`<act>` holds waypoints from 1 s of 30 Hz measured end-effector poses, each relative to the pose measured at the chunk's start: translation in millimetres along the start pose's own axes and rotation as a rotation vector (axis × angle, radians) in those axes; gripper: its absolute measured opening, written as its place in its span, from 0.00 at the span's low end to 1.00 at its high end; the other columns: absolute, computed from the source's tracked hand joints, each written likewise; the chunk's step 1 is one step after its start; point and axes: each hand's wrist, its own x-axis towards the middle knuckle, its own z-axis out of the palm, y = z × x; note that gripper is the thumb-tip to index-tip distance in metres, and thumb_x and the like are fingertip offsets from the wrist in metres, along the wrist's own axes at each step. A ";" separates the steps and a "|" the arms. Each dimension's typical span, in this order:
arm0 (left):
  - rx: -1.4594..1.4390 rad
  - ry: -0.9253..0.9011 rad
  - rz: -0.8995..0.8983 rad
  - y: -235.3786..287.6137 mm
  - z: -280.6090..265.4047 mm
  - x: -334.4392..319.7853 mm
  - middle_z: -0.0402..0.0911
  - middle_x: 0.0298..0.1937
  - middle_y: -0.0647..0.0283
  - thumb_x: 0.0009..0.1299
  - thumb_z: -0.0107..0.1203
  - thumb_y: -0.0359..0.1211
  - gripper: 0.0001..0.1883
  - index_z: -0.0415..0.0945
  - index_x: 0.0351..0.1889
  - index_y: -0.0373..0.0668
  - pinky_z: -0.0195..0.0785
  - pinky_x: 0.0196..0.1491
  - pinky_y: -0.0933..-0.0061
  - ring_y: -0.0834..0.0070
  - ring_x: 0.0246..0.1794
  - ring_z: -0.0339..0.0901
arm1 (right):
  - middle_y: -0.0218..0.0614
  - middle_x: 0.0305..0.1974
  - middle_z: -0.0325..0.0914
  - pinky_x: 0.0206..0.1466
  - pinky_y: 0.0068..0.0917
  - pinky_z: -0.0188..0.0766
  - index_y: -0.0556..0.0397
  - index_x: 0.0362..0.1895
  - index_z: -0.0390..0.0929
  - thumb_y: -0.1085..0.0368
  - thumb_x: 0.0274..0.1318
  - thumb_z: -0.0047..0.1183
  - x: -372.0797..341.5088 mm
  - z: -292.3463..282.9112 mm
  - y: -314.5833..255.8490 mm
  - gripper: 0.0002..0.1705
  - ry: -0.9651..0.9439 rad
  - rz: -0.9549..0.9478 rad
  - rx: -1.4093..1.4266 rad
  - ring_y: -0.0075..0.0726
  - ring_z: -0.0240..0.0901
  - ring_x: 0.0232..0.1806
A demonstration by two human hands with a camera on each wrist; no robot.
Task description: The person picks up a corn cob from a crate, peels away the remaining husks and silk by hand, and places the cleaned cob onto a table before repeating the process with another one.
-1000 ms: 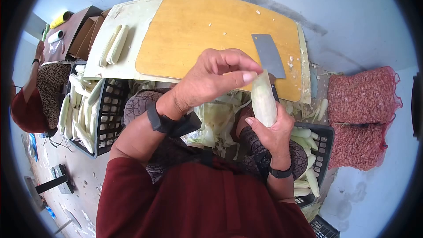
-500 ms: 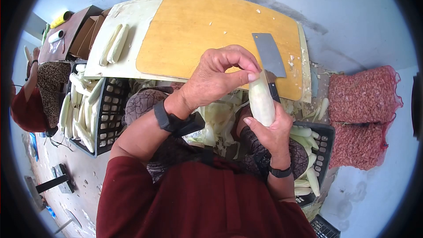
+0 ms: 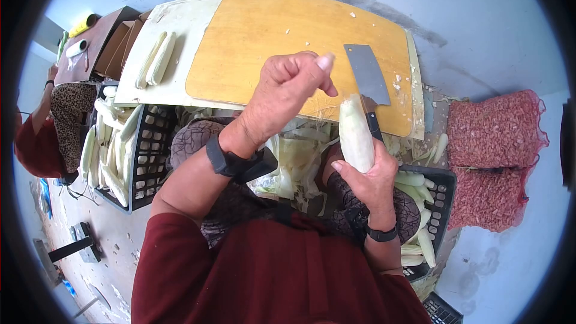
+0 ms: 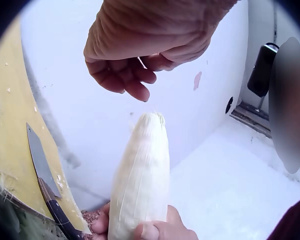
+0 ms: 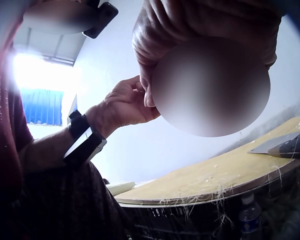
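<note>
My right hand [image 3: 373,174] grips a pale ear of corn [image 3: 357,135] round its lower part, thumb across the near side. Thin pale husk with fine lengthwise lines covers the ear, and its blunt tip points up and away. My left hand [image 3: 291,87] is raised just beyond that tip, its fingers loosely bent and the thumb apart from them. In the left wrist view a gap shows between the left fingers [image 4: 125,80] and the ear of corn [image 4: 142,175]. A blurred patch hides most of the right hand's work in the right wrist view.
A cleaver [image 3: 366,75] lies on the yellow board [image 3: 258,42]. Two ears [image 3: 157,61] rest on the white tabletop left. Black crates of corn stand left [image 3: 141,162] and right [image 3: 441,204]. Red mesh sacks [image 3: 495,132] are far right. Another person [image 3: 42,138] is far left.
My left hand has come off the tip of the ear, moving up and slightly left, and its thumb and fingers have parted. The right hand keeps holding the ear almost in place.
</note>
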 end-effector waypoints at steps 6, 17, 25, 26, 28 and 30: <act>0.037 -0.102 0.077 -3.2 10.2 -4.1 0.73 0.37 0.66 0.62 0.57 0.25 0.05 0.78 0.36 0.38 0.64 0.47 0.75 0.79 0.41 0.69 | 0.46 0.30 0.79 0.37 0.31 0.74 0.63 0.41 0.73 0.62 0.31 0.71 0.6 -0.6 0.8 0.30 -0.003 0.029 0.015 0.36 0.78 0.31; 0.411 0.005 0.353 -13.0 16.5 -2.8 0.75 0.35 0.66 0.53 0.62 0.23 0.10 0.79 0.32 0.44 0.65 0.45 0.75 0.75 0.39 0.72 | 0.46 0.30 0.79 0.36 0.31 0.73 0.63 0.41 0.73 0.60 0.33 0.70 0.8 0.4 1.0 0.30 0.018 0.015 -0.008 0.36 0.77 0.30; 0.473 0.070 0.430 -17.6 22.6 -7.3 0.76 0.35 0.62 0.53 0.62 0.23 0.08 0.78 0.30 0.43 0.66 0.44 0.74 0.73 0.39 0.73 | 0.45 0.30 0.79 0.35 0.31 0.73 0.63 0.40 0.73 0.60 0.32 0.70 1.0 -0.2 0.3 0.30 0.010 0.048 0.019 0.35 0.77 0.30; 0.485 0.074 0.467 -18.5 23.9 -8.0 0.76 0.35 0.62 0.53 0.62 0.23 0.08 0.78 0.31 0.42 0.66 0.44 0.73 0.71 0.39 0.73 | 0.45 0.30 0.79 0.35 0.31 0.73 0.63 0.40 0.73 0.60 0.32 0.70 0.7 -0.2 0.1 0.30 0.013 0.049 0.020 0.35 0.77 0.30; 0.511 0.130 0.509 -19.5 28.7 -7.6 0.75 0.34 0.60 0.53 0.61 0.23 0.10 0.76 0.32 0.41 0.67 0.42 0.72 0.68 0.38 0.73 | 0.45 0.29 0.79 0.35 0.31 0.73 0.63 0.40 0.73 0.60 0.32 0.71 0.9 -0.1 -0.5 0.30 0.020 0.042 0.043 0.35 0.77 0.29; 0.537 0.187 0.549 -19.4 30.2 -6.7 0.74 0.33 0.58 0.53 0.60 0.23 0.11 0.74 0.34 0.41 0.68 0.39 0.71 0.65 0.36 0.74 | 0.45 0.29 0.79 0.35 0.31 0.73 0.63 0.40 0.73 0.60 0.32 0.71 0.9 0.0 -0.5 0.30 0.024 0.033 0.041 0.35 0.77 0.29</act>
